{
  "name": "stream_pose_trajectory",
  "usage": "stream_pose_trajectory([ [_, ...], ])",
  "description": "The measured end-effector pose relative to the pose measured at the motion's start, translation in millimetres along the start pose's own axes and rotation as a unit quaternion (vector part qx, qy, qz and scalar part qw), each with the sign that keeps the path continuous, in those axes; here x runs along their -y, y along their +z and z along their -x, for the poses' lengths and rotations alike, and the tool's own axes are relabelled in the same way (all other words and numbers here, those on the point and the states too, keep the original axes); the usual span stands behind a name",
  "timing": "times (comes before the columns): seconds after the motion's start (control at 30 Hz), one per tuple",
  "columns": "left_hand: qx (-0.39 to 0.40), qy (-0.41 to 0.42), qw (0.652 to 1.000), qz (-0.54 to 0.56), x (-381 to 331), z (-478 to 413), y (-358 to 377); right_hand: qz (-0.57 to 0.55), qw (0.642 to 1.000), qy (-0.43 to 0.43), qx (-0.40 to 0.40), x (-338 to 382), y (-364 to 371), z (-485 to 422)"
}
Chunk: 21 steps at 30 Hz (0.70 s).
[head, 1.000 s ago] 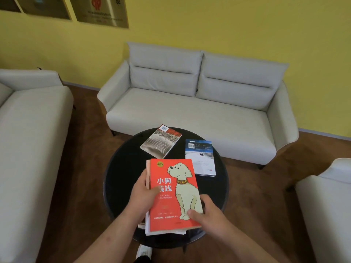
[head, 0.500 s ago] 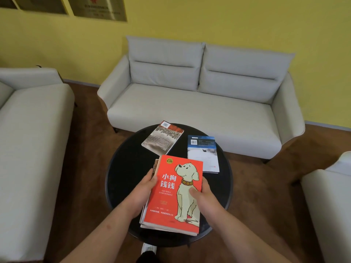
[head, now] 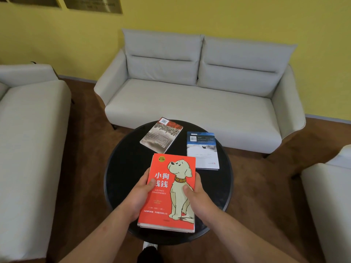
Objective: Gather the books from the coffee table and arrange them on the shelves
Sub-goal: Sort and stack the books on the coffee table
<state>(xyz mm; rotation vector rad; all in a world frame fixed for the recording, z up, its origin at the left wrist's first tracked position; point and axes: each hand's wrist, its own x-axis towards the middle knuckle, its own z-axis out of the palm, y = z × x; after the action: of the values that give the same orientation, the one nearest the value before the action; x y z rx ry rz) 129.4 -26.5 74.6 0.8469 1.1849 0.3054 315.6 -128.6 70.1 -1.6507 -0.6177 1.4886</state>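
The red dog-cover book [head: 171, 192] has turned from its slant of half a second ago and now lies straight. The books under it, which fanned out at the left, are tucked in square beneath it. Our hands have settled on either side.

We look down at a round black coffee table [head: 114, 168]. The stack sits at six o'clock on it. Our left hand [head: 139, 194] wraps the stack's left edge and our right hand [head: 197, 198] wraps its right edge, each with its thumb pressed on the cover. The fingers are mostly hidden round the sides.

Two books lie loose: a grey-covered book [head: 161, 134] at twelve o'clock and a blue-and-white book [head: 202, 150] at two o'clock, near each other but apart. A pale grey sofa [head: 190, 99] stands beyond; no shelves are in view.

We judge gathering is partly done. To do it well, we should keep the edges flush, take the weight in one hand, and reach with the other for the nearer blue-and-white book.
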Motion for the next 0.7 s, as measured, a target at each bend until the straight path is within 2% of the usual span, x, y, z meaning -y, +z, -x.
stream_pose_trajectory([
  [0.47, 0.007, 0.005, 1.0, -0.012, -6.3, 0.6, -0.6, -0.049, 0.998, -0.032, 0.028, -1.2, -4.1, 0.7],
  [0.6, 0.001, -0.001, 0.996, -0.093, -28.9, -16.8, -14.6, -0.089, 0.996, -0.004, -0.018, 0.4, -13.5, -8.4],
  [0.7, -0.021, 0.033, 0.981, -0.187, -59.4, -45.8, -20.1, -0.053, 0.993, -0.002, -0.106, 9.3, -30.0, -33.0],
])
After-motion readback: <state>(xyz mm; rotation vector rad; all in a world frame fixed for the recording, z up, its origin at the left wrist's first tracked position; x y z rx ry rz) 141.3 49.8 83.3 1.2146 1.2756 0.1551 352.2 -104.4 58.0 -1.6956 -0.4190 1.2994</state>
